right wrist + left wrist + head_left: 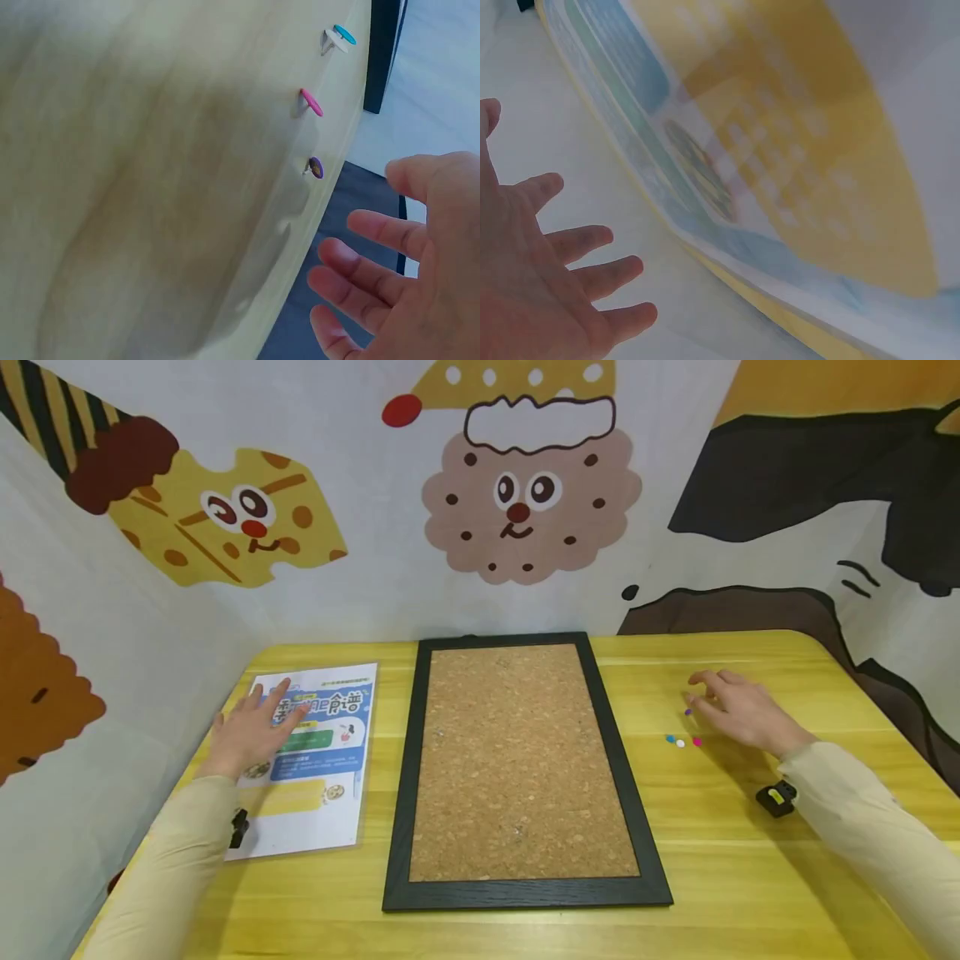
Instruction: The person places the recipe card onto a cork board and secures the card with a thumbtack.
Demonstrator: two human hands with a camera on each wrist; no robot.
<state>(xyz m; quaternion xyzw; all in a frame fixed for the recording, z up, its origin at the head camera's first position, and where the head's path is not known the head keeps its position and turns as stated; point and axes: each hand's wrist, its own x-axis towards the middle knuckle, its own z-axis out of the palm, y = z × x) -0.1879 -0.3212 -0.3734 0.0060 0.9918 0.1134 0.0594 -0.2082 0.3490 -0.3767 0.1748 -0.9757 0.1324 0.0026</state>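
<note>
My left hand (246, 731) is spread above the left part of a printed, laminated sheet (330, 810), its fingers apart and holding nothing. The left wrist view shows the same hand (540, 262) beside the sheet's coloured print (795, 150). On the right, my right hand (742, 710) hovers with loosely bent fingers, empty, near several thumbtacks. These are a purple thumbtack (316, 167), a pink thumbtack (311, 103), a white thumbtack (337, 41) and a blue thumbtack (345, 34). Nearest to that hand is the purple one. A black-framed cork board (525, 760) lies flat between the hands.
Everything lies on a yellow wood-grain table (720, 885). Behind it hangs a white cloth (360, 602) printed with cartoon food figures. A few small shiny marks, too small to identify, dot the cork. Each wrist wears a small black device (776, 797).
</note>
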